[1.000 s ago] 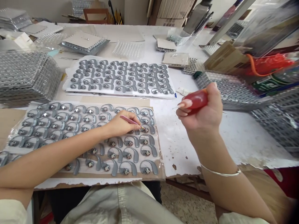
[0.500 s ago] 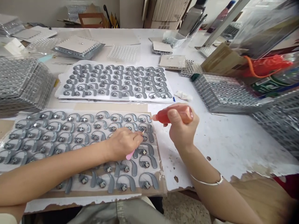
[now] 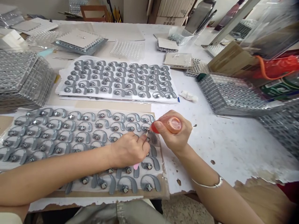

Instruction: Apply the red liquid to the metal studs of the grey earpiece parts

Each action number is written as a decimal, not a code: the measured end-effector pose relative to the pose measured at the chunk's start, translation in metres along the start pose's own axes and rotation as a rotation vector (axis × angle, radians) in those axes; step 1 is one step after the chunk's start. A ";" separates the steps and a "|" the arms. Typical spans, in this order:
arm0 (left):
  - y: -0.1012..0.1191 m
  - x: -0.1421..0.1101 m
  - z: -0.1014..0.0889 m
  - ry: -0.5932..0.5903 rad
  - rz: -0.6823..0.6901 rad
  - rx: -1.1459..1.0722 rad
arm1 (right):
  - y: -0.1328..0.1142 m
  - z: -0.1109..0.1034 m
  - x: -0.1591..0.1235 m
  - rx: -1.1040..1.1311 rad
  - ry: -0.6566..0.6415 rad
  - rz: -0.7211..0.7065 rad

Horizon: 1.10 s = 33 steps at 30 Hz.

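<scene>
Being squeezed by the right hand point(image 3: 174, 140), a red bottle point(image 3: 174, 125) is tipped over grey hooks point(image 3: 100, 124), with pink tweezers point(image 3: 136, 166) pinched in the left hand point(image 3: 128, 149); how many hooks are finished cannot be told.

Table: white-topped workbench point(image 3: 233, 149), torn along its front edge
Front: cardboard board point(image 3: 163, 183) of grey hook-shaped parts point(image 3: 127, 183)
Behind: white sheet point(image 3: 105, 97) of more
Left: stacked perforated trays point(image 3: 23, 74)
</scene>
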<state>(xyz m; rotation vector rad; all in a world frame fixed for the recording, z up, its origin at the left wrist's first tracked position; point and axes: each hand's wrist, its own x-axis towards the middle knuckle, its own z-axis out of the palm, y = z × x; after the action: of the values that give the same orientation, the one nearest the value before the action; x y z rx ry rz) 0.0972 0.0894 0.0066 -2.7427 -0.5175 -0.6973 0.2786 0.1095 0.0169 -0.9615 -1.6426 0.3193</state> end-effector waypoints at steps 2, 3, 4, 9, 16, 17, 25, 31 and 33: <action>0.000 0.000 0.000 -0.001 -0.002 -0.005 | 0.001 0.001 0.000 0.012 -0.006 -0.001; 0.000 0.000 0.000 0.001 -0.006 -0.007 | 0.001 0.001 -0.001 0.018 -0.011 0.001; 0.000 0.000 0.000 0.003 -0.009 -0.008 | 0.001 0.002 -0.001 0.020 -0.016 0.004; 0.000 -0.001 0.001 0.015 -0.018 -0.010 | 0.002 0.002 -0.002 0.016 -0.011 0.011; -0.001 -0.002 0.002 0.027 -0.023 -0.007 | 0.003 0.004 0.001 0.013 0.018 -0.017; -0.001 -0.002 0.002 0.028 -0.023 -0.004 | 0.003 0.004 0.001 0.009 0.021 -0.019; -0.001 -0.002 0.002 0.032 -0.025 -0.011 | 0.003 0.004 0.001 -0.011 0.032 -0.030; -0.002 -0.001 0.001 -0.005 -0.018 -0.036 | 0.004 0.004 0.000 0.012 0.037 -0.013; -0.003 -0.001 0.000 -0.004 -0.021 -0.042 | 0.003 0.004 0.001 0.008 0.048 -0.019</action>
<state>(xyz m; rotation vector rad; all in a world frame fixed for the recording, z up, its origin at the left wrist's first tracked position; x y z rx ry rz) 0.0949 0.0915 0.0063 -2.7818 -0.5396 -0.7150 0.2763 0.1132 0.0138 -0.9403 -1.6049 0.2873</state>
